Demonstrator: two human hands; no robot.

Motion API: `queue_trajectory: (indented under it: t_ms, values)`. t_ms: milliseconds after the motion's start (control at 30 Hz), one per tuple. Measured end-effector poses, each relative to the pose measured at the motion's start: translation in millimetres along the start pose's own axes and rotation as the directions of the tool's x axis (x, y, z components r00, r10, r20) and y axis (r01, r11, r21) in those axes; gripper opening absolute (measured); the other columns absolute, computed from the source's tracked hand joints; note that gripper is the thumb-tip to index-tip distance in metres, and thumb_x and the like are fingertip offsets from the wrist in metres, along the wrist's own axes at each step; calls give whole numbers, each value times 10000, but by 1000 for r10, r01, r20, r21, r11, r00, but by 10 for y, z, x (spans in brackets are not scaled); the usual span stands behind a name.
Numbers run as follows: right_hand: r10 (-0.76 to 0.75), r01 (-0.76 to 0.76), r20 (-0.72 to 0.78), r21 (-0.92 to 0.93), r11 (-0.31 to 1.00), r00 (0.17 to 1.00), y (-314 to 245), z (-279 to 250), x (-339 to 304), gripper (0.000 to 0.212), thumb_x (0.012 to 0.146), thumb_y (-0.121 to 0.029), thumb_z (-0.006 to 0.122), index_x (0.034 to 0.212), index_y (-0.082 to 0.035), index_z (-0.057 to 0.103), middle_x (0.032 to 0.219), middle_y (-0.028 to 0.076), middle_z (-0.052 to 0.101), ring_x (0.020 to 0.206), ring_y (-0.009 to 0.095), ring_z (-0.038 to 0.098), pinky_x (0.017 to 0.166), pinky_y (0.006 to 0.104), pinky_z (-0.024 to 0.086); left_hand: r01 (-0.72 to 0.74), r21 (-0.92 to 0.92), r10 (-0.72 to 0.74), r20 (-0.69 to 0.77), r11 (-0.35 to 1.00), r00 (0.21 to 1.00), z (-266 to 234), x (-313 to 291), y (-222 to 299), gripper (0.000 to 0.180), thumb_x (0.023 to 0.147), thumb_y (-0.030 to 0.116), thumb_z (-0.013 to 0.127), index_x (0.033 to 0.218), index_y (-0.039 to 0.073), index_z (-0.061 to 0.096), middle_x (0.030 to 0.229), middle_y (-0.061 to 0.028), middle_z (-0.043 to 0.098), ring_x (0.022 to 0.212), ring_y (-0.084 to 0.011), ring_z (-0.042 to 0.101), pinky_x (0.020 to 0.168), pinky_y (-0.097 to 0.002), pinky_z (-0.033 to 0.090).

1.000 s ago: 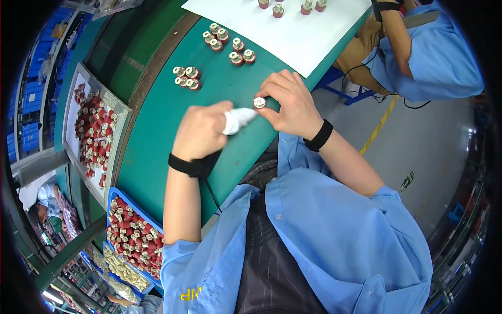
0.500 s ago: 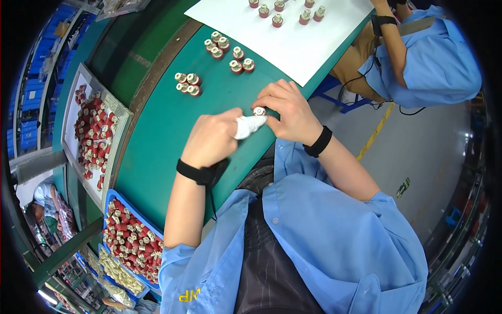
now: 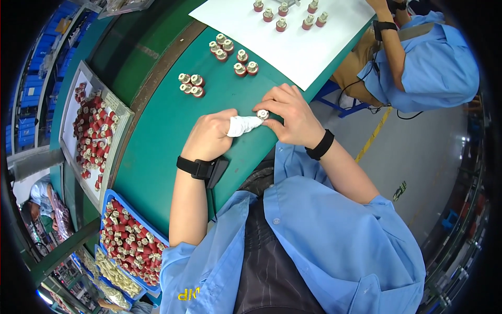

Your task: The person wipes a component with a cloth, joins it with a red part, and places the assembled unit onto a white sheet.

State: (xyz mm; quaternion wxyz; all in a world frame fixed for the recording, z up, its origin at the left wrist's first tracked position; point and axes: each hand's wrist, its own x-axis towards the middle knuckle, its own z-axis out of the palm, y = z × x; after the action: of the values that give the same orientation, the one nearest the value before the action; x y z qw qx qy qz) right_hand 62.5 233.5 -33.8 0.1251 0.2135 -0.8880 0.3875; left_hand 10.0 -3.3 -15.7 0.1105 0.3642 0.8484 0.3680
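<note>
Your right grip (image 3: 295, 120) pinches one small round part (image 3: 263, 114), its metal face turned up, over the table (image 3: 157, 136) near your edge. Your left grip (image 3: 209, 133) is curled, with soft, crumpled white cloth (image 3: 243, 126) at its extended fingertips, against or right beside that part; you cannot tell whether it clasps anything. To your left, a blue plastic tray (image 3: 111, 194) is heaped with red-and-silver parts (image 3: 130, 240), too many to count. Beyond your hands stand eleven stubby parts, red-based with stepped metal tops: four (image 3: 191, 85), three (image 3: 246, 64) and four (image 3: 221, 48). The table is smooth green; farther along, a flat white sheet (image 3: 324, 57) bears at least seven more. A blue-sleeved co-worker (image 3: 439, 63) sits past it, above a grey floor (image 3: 413, 141) with a yellow line (image 3: 374, 137).
</note>
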Motion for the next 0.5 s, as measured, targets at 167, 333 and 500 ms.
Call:
queue_trajectory:
  t_ms: [167, 333, 500]
  values:
    - [26, -28, -67, -30, 999, 997, -90, 3, 19, 332, 710, -41, 786, 1030, -79, 707, 939, 45, 600, 912, 260, 533, 866, 365, 423, -18, -21, 18, 12, 1000, 1000, -6, 21, 11, 57, 797, -28, 629, 804, 24, 652, 790, -115, 634, 740, -363, 644, 630, -463, 495]
    - [84, -84, 4, -2, 996, 996, 5, -5, 11, 339, 707, -32, 782, 1027, -68, 677, 923, 50, 588, 892, 254, 531, 843, 364, 416, -9, -14, 9, 19, 1000, 1000, 6, 10, 12, 83, 800, -27, 622, 815, 41, 667, 797, -103, 638, 744, -356, 646, 627, -462, 495]
    - [25, -27, 66, 24, 999, 997, 8, -48, 47, 287, 712, -16, 766, 971, -72, 655, 901, 49, 585, 866, 240, 536, 821, 351, 408, -34, -9, 34, 41, 999, 999, 2, -4, 11, 111, 791, -31, 614, 817, 58, 676, 801, -97, 641, 747, -357, 645, 620, -467, 490]
